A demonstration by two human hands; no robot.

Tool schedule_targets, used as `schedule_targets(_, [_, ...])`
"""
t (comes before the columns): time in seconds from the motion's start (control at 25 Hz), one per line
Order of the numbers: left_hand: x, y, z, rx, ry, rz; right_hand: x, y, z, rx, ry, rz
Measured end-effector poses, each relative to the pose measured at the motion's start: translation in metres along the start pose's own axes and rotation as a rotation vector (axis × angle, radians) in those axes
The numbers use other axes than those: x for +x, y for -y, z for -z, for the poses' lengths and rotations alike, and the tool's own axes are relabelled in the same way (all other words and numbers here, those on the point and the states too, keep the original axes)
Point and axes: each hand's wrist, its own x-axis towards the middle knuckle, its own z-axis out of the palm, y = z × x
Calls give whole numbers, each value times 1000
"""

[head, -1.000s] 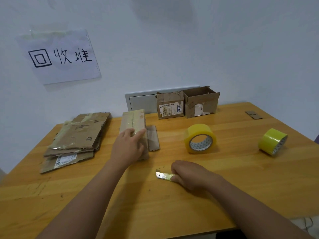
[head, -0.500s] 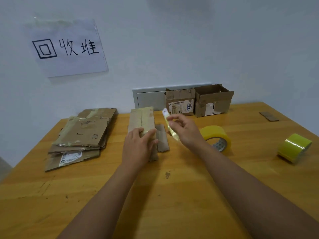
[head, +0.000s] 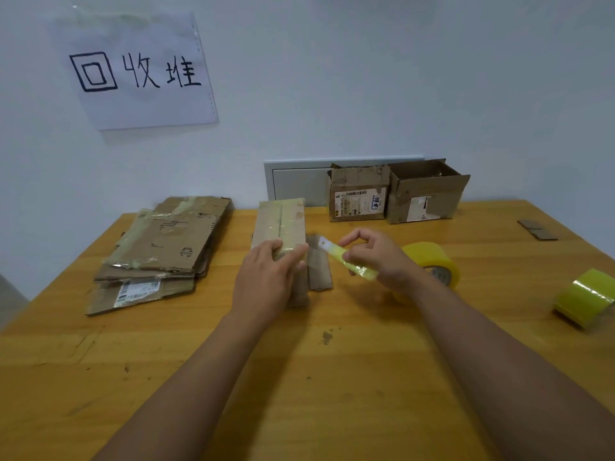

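Wood table (head: 332, 387) — cutter (head: 347, 261) pinched in R hand (head: 382, 261), lower than before; L hand (head: 266, 282) flat on box (head: 283, 217).

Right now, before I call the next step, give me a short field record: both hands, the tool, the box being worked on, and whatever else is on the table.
left hand: lies flat on the near end of the taped box
right hand: grips the yellow cutter
cutter tip: points toward the box, stops short of it
box: closed, tape along its top, lying on the table
loose flap: flat, right of the box
tape rolls: one behind the right hand, one far right
flattened cardboard stack: left
open boxes: two at the wall
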Motion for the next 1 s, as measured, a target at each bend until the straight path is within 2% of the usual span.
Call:
schedule_targets(0.4, [1,2,2,78,46,-32,0,-2,-1,-104,80,22])
schedule_targets(0.76, [2,0,6,98,76,-29,-1,-6,-3,-322,246,84])
schedule_targets(1.0, [2,-2,7,110,86,-34,-10,7,7,-469,268,131])
